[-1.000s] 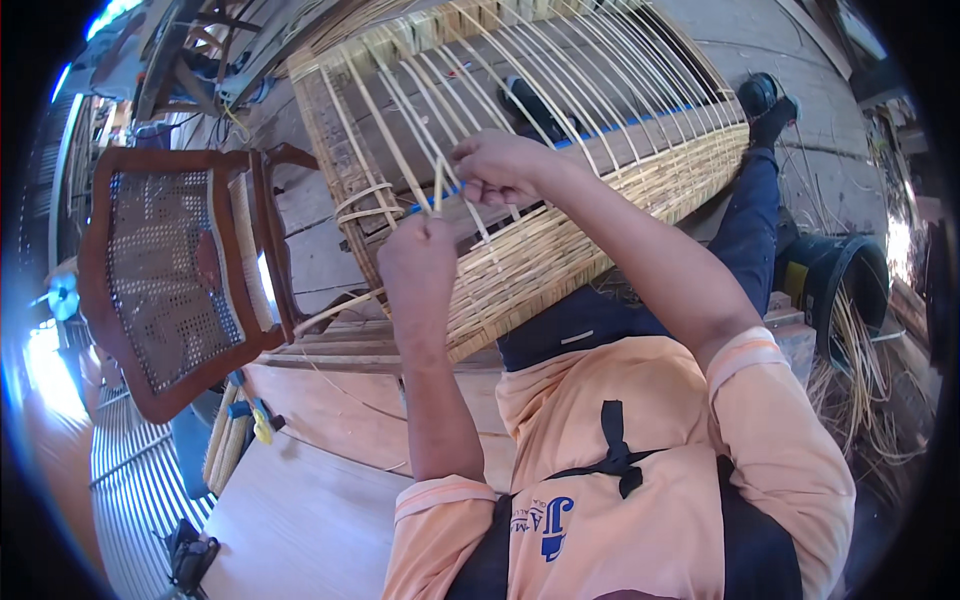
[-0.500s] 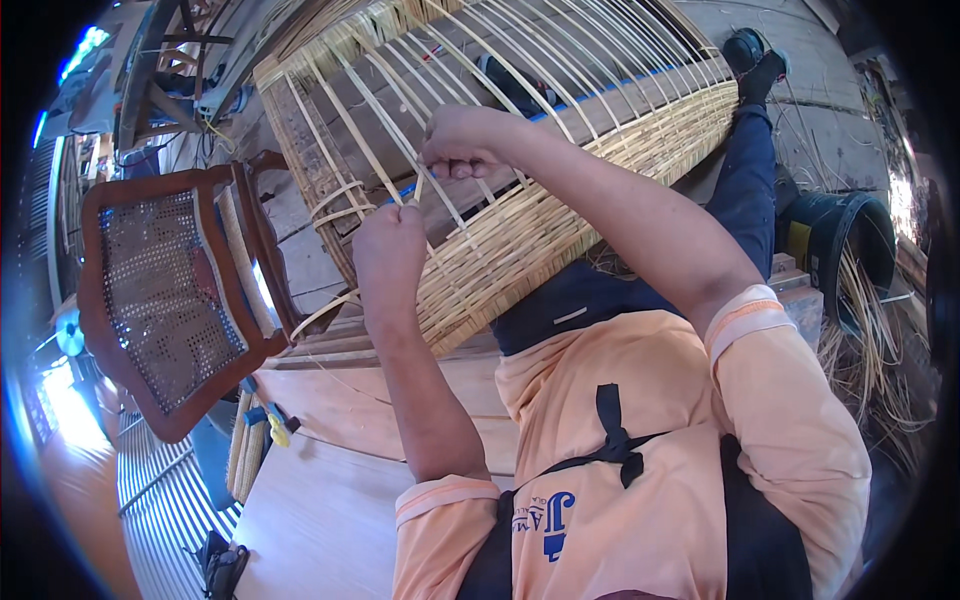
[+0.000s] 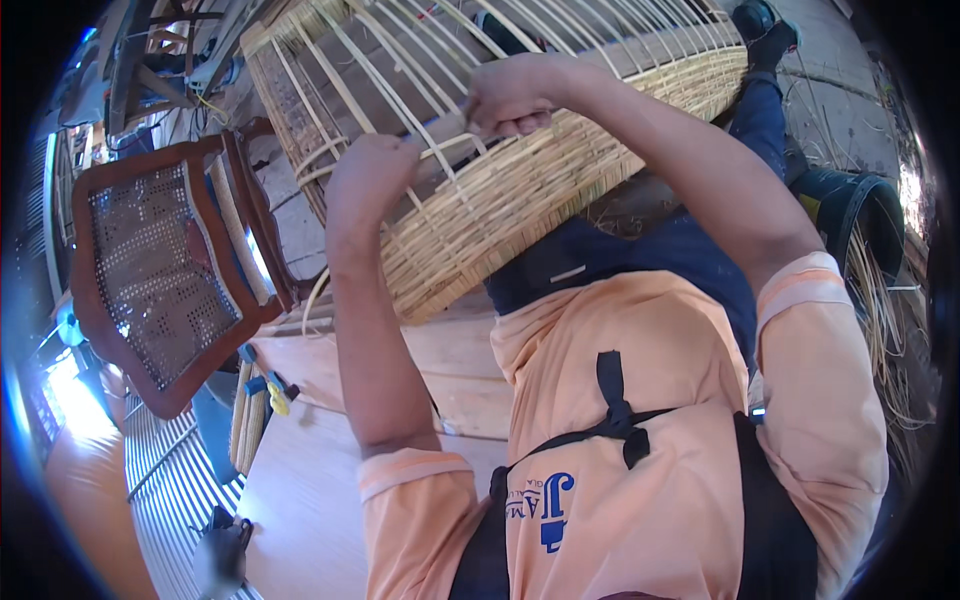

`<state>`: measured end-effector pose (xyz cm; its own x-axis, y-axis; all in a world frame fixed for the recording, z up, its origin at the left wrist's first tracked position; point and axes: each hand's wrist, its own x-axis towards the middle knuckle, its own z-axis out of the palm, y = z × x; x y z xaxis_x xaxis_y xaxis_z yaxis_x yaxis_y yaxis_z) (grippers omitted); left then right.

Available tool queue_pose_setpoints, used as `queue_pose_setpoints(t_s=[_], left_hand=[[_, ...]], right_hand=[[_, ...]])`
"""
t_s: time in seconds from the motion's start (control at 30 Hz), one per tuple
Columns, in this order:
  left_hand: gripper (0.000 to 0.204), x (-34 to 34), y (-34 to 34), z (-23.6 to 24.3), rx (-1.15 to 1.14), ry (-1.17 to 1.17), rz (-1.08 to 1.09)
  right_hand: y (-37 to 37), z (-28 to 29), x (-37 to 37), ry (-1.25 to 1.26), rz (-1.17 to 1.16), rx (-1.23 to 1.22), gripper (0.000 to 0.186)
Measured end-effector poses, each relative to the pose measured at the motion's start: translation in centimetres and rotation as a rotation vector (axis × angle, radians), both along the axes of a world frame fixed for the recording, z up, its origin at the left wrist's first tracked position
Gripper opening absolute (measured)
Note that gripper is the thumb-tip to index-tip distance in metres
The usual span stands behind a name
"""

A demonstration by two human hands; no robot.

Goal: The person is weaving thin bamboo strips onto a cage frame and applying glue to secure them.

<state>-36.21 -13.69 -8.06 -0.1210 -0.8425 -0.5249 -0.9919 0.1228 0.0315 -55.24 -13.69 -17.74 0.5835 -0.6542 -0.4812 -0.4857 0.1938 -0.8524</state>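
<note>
Before me lies a frame with pale rattan strips (image 3: 345, 92) strung across it. A dense woven band (image 3: 520, 205) fills its near side. My left hand (image 3: 370, 178) is closed above the left end of the weave. My right hand (image 3: 512, 95) is curled shut over the strung strips, farther right and away. Between the two fists a pale rattan strip (image 3: 446, 148) runs across the strung ones, just beyond the woven edge. Both fists seem to grip it, though the fingers hide their hold. A loose strip end curves out beside my left forearm.
A brown wooden chair with a cane mesh panel (image 3: 150, 265) stands at left. A dark bucket (image 3: 850, 215) and loose strips (image 3: 875, 310) are at right. A wooden bench edge (image 3: 330, 365) and a pale board (image 3: 310, 510) lie nearer. My leg stretches beside the frame's right end.
My hands have drawn apart, the left one to the left and the right one to the right, both also farther away. More of the strip shows between them. The view has shifted slightly.
</note>
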Motion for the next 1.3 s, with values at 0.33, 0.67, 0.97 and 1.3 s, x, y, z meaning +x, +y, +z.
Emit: queue_pose_setpoints(t_s=[0.33, 0.67, 0.97, 1.3], left_hand=[[0.024, -0.2, 5.2, 0.8, -0.159, -0.018, -0.167], [0.014, 0.3, 8.1, -1.1, -0.497, 0.068, -0.456], [0.014, -0.3, 8.2, -1.1, -0.497, 0.167, -0.384], [0.031, -7.5, 6.4, -4.5, -0.290, 0.322, -0.389]], right_hand=[[5.7, -1.0, -1.6, -0.108, -0.161, 0.058, 0.022], [5.6, -1.2, -4.4, -0.172, -0.176, 0.078, 0.021], [5.9, -2.9, -8.5, -0.150, -0.164, -0.038, 0.022], [6.8, -1.2, -9.9, -0.222, -0.267, -0.101, 0.022]])
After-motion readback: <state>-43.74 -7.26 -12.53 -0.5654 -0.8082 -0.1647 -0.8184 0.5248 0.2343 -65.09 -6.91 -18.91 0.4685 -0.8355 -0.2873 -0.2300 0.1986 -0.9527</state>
